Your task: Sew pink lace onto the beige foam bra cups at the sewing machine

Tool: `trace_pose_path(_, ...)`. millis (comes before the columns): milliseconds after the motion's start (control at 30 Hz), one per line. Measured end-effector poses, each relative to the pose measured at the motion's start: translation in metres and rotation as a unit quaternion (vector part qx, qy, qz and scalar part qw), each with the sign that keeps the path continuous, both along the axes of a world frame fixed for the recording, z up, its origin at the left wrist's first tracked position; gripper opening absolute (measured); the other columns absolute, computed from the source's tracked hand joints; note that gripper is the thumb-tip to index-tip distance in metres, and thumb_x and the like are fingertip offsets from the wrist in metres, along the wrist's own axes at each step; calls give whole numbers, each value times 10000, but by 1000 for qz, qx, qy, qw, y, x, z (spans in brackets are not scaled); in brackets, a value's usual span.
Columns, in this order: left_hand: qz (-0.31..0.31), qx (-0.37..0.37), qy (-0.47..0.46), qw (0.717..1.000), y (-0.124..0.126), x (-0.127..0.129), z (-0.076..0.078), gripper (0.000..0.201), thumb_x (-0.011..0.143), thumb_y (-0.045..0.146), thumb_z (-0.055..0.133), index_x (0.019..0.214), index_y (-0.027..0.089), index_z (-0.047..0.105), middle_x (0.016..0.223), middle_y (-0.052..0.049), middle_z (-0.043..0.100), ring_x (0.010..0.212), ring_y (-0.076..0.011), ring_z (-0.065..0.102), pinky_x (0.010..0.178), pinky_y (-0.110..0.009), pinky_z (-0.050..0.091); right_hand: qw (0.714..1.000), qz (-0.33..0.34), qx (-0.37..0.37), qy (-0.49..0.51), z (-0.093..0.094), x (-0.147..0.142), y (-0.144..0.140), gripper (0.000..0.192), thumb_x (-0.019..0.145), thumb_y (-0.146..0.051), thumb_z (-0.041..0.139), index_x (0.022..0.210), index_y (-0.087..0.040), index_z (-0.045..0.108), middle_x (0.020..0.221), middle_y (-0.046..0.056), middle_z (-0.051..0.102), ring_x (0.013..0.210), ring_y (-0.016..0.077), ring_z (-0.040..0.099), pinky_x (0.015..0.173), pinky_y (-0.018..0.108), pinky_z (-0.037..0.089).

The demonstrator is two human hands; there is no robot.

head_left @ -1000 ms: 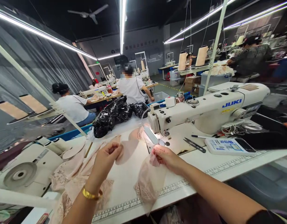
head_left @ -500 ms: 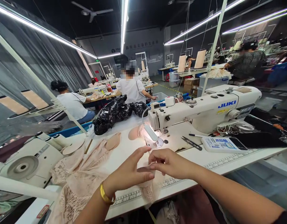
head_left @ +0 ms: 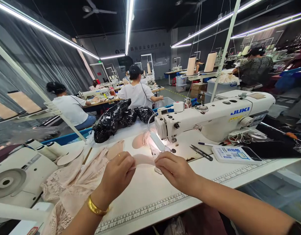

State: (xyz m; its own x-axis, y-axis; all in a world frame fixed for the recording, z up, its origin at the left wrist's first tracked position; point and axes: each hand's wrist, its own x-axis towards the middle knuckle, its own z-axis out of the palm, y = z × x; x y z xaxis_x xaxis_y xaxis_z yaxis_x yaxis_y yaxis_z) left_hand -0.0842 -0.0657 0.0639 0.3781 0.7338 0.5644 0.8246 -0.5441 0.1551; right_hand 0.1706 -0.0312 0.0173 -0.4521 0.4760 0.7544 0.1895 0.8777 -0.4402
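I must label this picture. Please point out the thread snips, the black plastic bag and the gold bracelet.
thread snips [head_left: 201,152], head view, on the dark blades.
black plastic bag [head_left: 116,119], head view, on its crumpled middle.
gold bracelet [head_left: 95,208], head view, on the band at the left wrist.

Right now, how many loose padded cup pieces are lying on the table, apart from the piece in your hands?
2: one cup piece beside the lace pile, another cup left of the machine head. More may be hidden under the lace.

left hand [head_left: 117,176] pinched shut; right hand [head_left: 176,171] pinched shut, forearms converging
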Motion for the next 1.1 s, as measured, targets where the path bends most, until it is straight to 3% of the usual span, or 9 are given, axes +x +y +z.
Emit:
trace_pose_path(67,-21,-13,114,993,-6,-1,-5,184,945,125,542,798,234,561,801,-10,623,722,-200,539,647,-316,381,996,7,34,-83,-22,-2,15,281,1032,-81,400,1029,-206,652,1003,81,706,879,183,650,757,291,527)
trace_pose_path(167,-63,-131,205,968,-8,14,-13,109,915,201,718,907,229,612,950,-25,687,839,-239,601,739,-353,456,973,38,83,-212,-50,7,44,300,1032,-92,407,952,-200,675,962,50,724,826,178,629,711,282,497)
trace_pose_path(233,-88,-163,223,957,0,28,-17,58,962,178,666,953,213,621,997,-35,693,895,-251,613,810,-383,482,960,67,87,-256,-62,17,63,270,1037,-113,441,961,-197,686,972,41,731,854,180,633,719,276,493)
trace_pose_path(300,-104,-166,233,953,17,42,-23,152,995,75,541,961,198,622,981,-35,690,889,-237,614,817,-378,485,953,84,84,-278,-67,26,77,268,1023,-82,443,994,-188,687,1030,52,742,907,183,640,750,274,501)
trace_pose_path(467,-78,-170,255,949,53,58,-51,234,1002,122,512,787,180,584,786,-34,619,661,-194,547,573,-328,384,961,108,66,-245,-63,39,91,327,946,16,419,998,-188,669,1155,55,752,1010,199,618,841,292,507)
trace_pose_path(633,-93,-103,152,979,52,54,-72,297,1036,161,458,762,176,572,841,-57,619,754,-204,571,657,-338,455,961,81,73,-253,-53,47,86,350,969,-18,463,1113,-231,700,1114,36,741,981,199,583,833,316,467)
trace_pose_path(767,-128,-97,127,979,50,54,-73,216,1030,135,477,864,165,612,952,-75,668,884,-232,606,805,-392,513,961,67,86,-255,-53,52,84,293,1002,-80,497,1081,-232,735,1005,42,712,873,181,554,746,303,421)
trace_pose_path(1100,-128,-83,130,980,52,63,-71,209,1049,139,448,1055,179,653,898,-53,653,801,-221,548,777,-392,484,962,76,71,-253,-51,56,85,291,987,-64,502,1026,-199,756,908,40,679,795,165,494,705,292,384)
